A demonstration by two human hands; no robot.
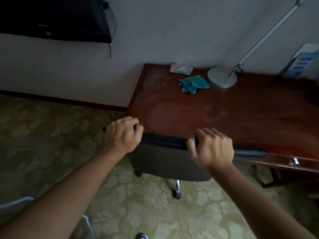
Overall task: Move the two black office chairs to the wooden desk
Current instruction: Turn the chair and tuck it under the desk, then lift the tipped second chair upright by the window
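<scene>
A black office chair point(165, 159) stands right in front of me, its backrest facing me and its top edge against the front of the wooden desk point(215, 116). My left hand point(123, 134) is curled over the left end of the backrest's top. My right hand point(213, 148) grips the top edge further right. The seat is hidden under the desk; a chrome leg with a black castor point(177, 190) shows below the backrest. Only this one chair is in view.
On the desk lie a teal cloth point(193, 84), a silver lamp base point(222, 77) with a slanted arm, a tissue packet point(181, 68) and a leaflet stand point(300, 61). A dark television point(53, 18) hangs on the wall at upper left. Patterned carpet point(51, 135) covers the floor.
</scene>
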